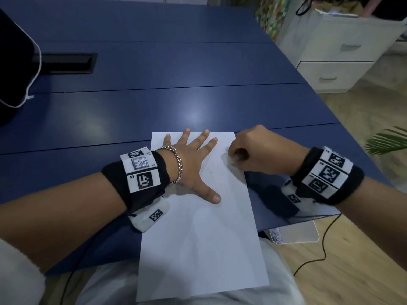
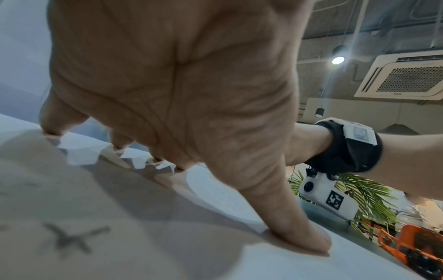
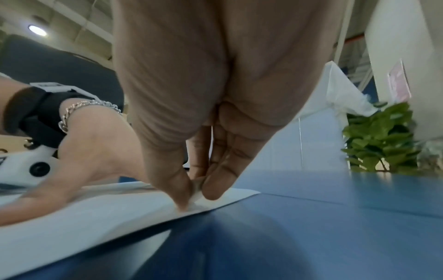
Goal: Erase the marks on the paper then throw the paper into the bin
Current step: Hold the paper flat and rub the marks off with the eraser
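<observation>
A white sheet of paper (image 1: 198,227) lies on the blue table (image 1: 154,102), its near end hanging over the table's front edge. My left hand (image 1: 193,159) lies flat on the sheet's far part with fingers spread, pressing it down. My right hand (image 1: 240,155) pinches a small white eraser (image 3: 197,189) between thumb and fingers and holds it against the paper near its right edge. In the left wrist view a grey cross-shaped pencil mark (image 2: 72,238) shows on the paper (image 2: 120,236) under the left palm (image 2: 167,85).
A white bin (image 1: 295,232) with crumpled paper stands on the wooden floor under the table's right front corner. A black cable (image 1: 319,249) runs across the floor there. A dark bag (image 1: 13,67) sits at the far left; white drawers (image 1: 334,62) stand at the far right.
</observation>
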A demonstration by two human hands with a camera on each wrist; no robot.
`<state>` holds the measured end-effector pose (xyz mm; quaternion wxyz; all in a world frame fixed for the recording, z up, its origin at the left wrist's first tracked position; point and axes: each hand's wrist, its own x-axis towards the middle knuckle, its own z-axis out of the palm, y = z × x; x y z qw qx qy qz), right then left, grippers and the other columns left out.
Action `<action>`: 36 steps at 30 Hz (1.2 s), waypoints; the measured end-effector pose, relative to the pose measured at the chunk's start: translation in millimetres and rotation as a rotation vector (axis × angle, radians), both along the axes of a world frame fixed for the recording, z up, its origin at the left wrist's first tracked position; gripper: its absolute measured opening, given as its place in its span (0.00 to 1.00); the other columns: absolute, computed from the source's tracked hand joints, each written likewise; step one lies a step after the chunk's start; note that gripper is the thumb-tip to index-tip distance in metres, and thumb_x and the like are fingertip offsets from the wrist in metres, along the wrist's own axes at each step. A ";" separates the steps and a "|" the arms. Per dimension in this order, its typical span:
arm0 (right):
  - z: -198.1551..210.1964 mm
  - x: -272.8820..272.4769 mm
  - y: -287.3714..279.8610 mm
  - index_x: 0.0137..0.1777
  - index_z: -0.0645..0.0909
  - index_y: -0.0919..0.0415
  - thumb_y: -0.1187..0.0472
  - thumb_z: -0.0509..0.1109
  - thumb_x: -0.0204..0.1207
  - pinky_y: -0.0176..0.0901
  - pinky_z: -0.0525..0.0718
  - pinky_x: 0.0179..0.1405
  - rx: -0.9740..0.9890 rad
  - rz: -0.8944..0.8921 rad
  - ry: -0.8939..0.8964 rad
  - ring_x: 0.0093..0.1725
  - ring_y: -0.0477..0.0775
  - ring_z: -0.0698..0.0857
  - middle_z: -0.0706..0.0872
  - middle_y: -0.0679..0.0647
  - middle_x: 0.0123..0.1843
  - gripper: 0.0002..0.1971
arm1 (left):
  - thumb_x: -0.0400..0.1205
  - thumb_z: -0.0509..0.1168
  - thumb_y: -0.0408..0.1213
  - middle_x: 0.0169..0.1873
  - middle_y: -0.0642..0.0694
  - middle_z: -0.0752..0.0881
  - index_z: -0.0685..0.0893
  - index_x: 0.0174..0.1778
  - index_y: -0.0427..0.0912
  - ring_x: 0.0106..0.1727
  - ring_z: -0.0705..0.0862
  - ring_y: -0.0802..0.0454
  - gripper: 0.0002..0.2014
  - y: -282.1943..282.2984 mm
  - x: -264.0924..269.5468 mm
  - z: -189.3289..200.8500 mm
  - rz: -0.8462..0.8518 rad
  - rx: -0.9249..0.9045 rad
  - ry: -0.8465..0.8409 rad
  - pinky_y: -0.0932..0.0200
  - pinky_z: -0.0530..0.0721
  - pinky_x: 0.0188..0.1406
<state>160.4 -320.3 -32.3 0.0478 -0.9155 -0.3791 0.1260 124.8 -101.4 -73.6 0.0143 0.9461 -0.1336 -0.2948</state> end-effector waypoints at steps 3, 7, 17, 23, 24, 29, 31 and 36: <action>-5.3 -18.4 4.9 0.43 0.87 0.52 0.60 0.70 0.74 0.53 0.87 0.41 -0.006 0.073 0.018 0.39 0.51 0.82 0.84 0.46 0.40 0.05 | 0.50 0.67 0.91 0.87 0.63 0.23 0.25 0.88 0.64 0.90 0.25 0.38 0.80 -0.5 -0.5 -0.2 0.003 0.002 -0.001 0.18 0.41 0.85; -2.4 -14.4 6.2 0.46 0.89 0.50 0.59 0.72 0.74 0.51 0.88 0.42 -0.028 0.077 0.076 0.40 0.49 0.84 0.87 0.45 0.41 0.05 | 0.50 0.66 0.92 0.87 0.63 0.23 0.26 0.88 0.65 0.90 0.25 0.38 0.80 -0.7 -0.2 0.1 0.004 0.000 -0.003 0.17 0.42 0.84; 3.3 -6.5 18.1 0.45 0.90 0.51 0.57 0.74 0.74 0.47 0.88 0.40 -0.094 0.089 0.108 0.36 0.48 0.84 0.89 0.47 0.38 0.04 | 0.50 0.67 0.91 0.87 0.64 0.23 0.25 0.88 0.63 0.90 0.26 0.38 0.81 -2.0 -0.3 3.4 0.012 0.028 0.012 0.14 0.42 0.83; -1.3 5.7 29.3 0.37 0.84 0.53 0.60 0.72 0.72 0.43 0.81 0.33 -0.023 0.059 0.006 0.31 0.48 0.80 0.84 0.48 0.32 0.04 | 0.50 0.67 0.91 0.87 0.65 0.23 0.23 0.88 0.61 0.90 0.25 0.39 0.82 -1.6 0.0 3.8 0.014 0.026 0.016 0.14 0.42 0.83; -1.6 -1.8 31.4 0.35 0.82 0.52 0.60 0.72 0.71 0.37 0.76 0.32 -0.033 0.108 0.051 0.30 0.47 0.78 0.82 0.46 0.31 0.05 | 0.51 0.67 0.91 0.86 0.65 0.23 0.23 0.87 0.62 0.90 0.25 0.38 0.81 -1.6 -0.2 3.3 0.013 0.026 0.014 0.14 0.43 0.83; 0.9 18.6 28.4 0.46 0.91 0.51 0.59 0.76 0.73 0.40 0.80 0.36 0.012 0.004 0.025 0.34 0.45 0.82 0.87 0.44 0.38 0.04 | 0.50 0.65 0.92 0.87 0.64 0.23 0.23 0.88 0.61 0.90 0.26 0.39 0.82 -2.6 -1.7 3.5 0.018 0.023 0.008 0.15 0.43 0.84; -0.6 21.3 27.6 0.45 0.90 0.52 0.58 0.75 0.74 0.45 0.83 0.37 0.027 -0.010 -0.012 0.36 0.49 0.83 0.87 0.45 0.38 0.03 | 0.49 0.66 0.92 0.87 0.65 0.23 0.23 0.88 0.61 0.90 0.26 0.39 0.82 -2.6 -1.4 3.8 0.019 0.021 0.013 0.15 0.43 0.84; 3.7 -3.5 24.5 0.42 0.89 0.49 0.55 0.76 0.73 0.38 0.83 0.37 -0.083 0.140 0.116 0.34 0.46 0.84 0.88 0.45 0.36 0.01 | 0.50 0.66 0.92 0.87 0.64 0.23 0.23 0.88 0.62 0.90 0.25 0.39 0.82 -2.4 -1.0 2.9 0.017 0.029 0.019 0.14 0.44 0.83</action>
